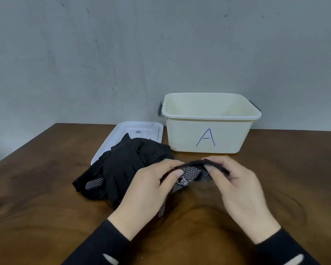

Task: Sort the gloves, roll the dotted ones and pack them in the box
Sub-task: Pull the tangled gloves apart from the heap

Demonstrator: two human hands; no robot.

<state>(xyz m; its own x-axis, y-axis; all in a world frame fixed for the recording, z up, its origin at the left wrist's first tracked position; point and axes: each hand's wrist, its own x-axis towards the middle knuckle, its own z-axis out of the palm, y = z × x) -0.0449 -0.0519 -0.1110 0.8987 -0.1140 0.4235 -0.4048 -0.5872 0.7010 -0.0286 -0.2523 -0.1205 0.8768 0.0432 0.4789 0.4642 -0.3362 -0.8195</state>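
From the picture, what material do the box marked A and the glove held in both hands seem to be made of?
Box: probably plastic, smooth cream walls with a moulded rolled rim. Dotted glove: likely black knit fabric, limp and creased, with small pale dots, perhaps rubber.

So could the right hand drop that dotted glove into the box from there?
Probably yes: the box stands open just beyond the right hand, nothing between them, though both hands grip the dotted glove.
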